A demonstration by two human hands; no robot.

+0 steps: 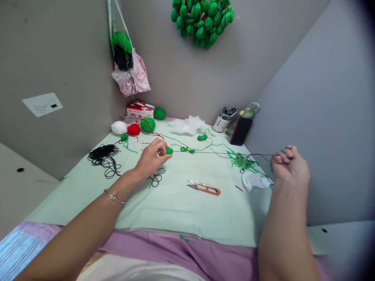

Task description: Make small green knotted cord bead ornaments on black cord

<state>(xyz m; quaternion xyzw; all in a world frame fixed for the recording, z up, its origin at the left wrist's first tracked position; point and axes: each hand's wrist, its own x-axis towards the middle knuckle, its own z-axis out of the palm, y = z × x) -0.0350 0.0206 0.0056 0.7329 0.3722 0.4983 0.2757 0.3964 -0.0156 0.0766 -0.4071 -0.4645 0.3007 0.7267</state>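
My left hand (pixel 152 156) pinches a small green crocheted piece (pixel 169 151) above the middle of the table. From it a black yarn strand (pixel 216 152) runs taut to the right. My right hand (pixel 290 166) is closed in a fist around the other end of that strand, beyond the table's right side. Below the strand lies a pair of orange thread snips (pixel 204 187). Loose black yarn loops (pixel 157 177) rest beside my left hand. Just behind the strand is a small yellow-and-green item (pixel 186 149), too small to make out.
A tangled black yarn heap (pixel 104 154) lies left, near white (pixel 119 127), red (pixel 134 129) and green (pixel 148 124) yarn balls. White stuffing (pixel 190 125), a pen cup (pixel 223 120) and a phone (pixel 241 131) stand at the back. Green yarn scraps (pixel 243 161) lie right. A green bunch (pixel 202 21) hangs above.
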